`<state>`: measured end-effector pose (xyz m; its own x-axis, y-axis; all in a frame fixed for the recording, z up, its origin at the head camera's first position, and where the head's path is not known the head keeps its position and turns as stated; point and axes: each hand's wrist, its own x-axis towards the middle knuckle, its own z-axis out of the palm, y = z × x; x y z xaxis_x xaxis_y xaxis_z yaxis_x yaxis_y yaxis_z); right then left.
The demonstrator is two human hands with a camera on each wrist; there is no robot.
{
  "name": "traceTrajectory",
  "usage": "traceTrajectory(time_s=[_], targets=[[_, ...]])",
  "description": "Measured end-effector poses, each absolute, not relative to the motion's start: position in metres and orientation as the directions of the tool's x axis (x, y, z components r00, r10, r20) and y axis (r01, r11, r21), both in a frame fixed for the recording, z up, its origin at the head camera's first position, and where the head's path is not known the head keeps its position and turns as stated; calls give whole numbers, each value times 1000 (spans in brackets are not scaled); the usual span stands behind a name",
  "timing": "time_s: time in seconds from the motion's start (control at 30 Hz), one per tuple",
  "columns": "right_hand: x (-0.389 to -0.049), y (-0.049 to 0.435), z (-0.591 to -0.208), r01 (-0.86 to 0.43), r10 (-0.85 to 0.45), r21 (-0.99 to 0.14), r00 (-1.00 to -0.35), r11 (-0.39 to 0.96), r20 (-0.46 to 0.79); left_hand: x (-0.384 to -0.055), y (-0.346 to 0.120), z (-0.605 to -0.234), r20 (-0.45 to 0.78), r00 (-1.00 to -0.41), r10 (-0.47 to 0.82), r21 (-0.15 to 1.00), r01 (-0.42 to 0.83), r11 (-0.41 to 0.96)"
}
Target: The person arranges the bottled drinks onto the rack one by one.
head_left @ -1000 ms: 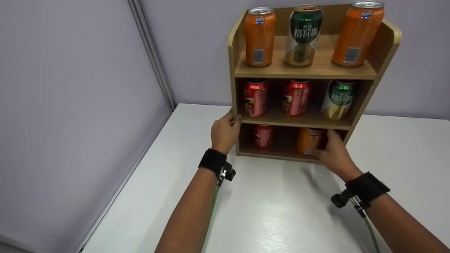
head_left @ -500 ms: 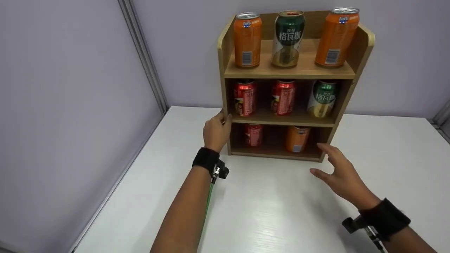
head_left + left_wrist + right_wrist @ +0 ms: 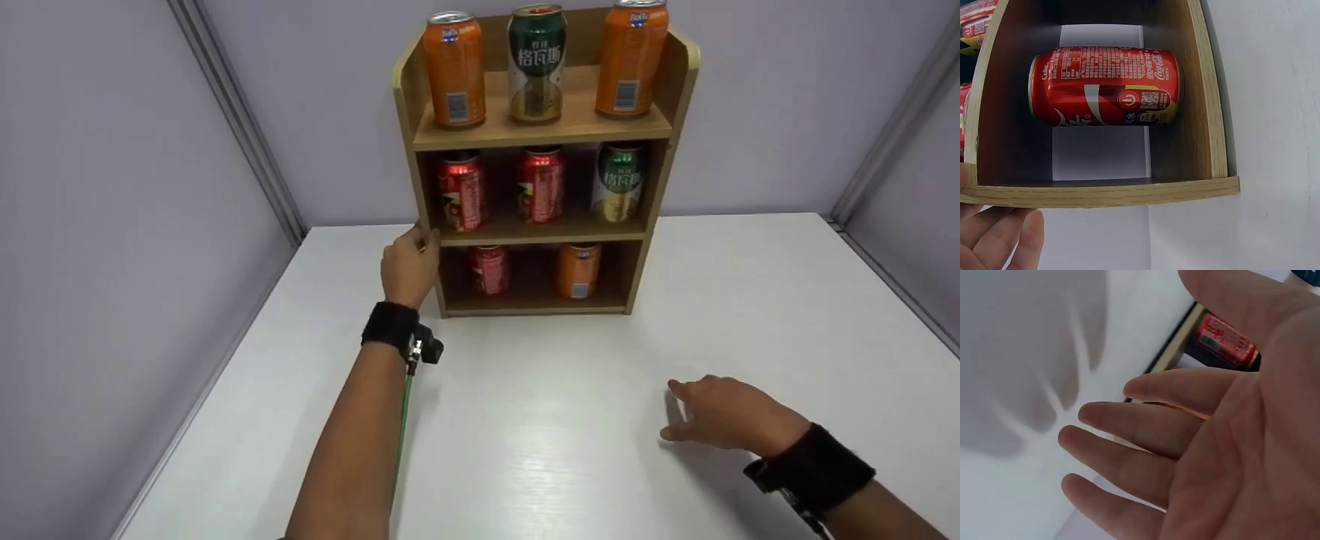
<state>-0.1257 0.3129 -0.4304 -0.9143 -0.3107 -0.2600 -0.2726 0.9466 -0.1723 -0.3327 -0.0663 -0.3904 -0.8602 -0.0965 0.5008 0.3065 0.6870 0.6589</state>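
A small three-tier wooden shelf (image 3: 540, 237) stands upright on the white table. My left hand (image 3: 409, 266) holds its left side panel at the height of the middle board, thumb at the front edge and fingers along the outer face. In the left wrist view those fingers (image 3: 999, 239) lie against the panel, beside a red Coca-Cola can (image 3: 1106, 86) in the bottom compartment. To its right, an orange can (image 3: 578, 271) shares that tier. My right hand (image 3: 731, 412) is over the table, right of and in front of the shelf, fingers extended and holding nothing.
On the top tier a green can (image 3: 537, 64) stands between two orange Fanta cans, the left one (image 3: 454, 71) and the right one (image 3: 634, 60). The middle tier holds two red cans and a green-and-gold can (image 3: 618, 184). Walls (image 3: 600, 187) bound the table.
My right hand has left the orange can in the bottom tier and drawn back toward the front right. My left hand stays on the side panel. The head view has shifted right.
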Motion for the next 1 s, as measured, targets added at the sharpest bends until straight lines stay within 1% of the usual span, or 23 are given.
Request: traceTrajectory(time_s=[0.2,0.37,0.47,0.6,0.7,0.77,0.87,1.0], targets=[[-130,299,-441,-310,-328,-107,-907,945,-263,-336,-78,-385,506,-853,-130,652,280,705],[-134,296,-443,-338,-336,-46,-895,940,-292,-341,-77,-382,504,-851,-150,650,260,714],[-137,299,-441,-322,-322,-56,-886,945,-333,-344,-74,-380,487,-863,-137,650,254,716],[-144,304,-437,-327,-339,-95,-872,940,-354,-342,-76,-381,424,-901,-90,661,240,711],[-151,309,-432,-338,-360,-126,-861,933,-360,-331,-79,-385,342,-939,-37,664,213,717],[-155,311,-427,-326,-358,-147,-865,934,-353,-318,-81,-388,294,-956,-4,648,196,736],[-161,311,-419,-298,-337,-173,-899,939,-279,-297,-80,-389,258,-966,28,625,189,758],[-169,304,-409,-285,-305,-181,-948,941,-94,-271,-72,-386,263,-963,65,605,216,766]])
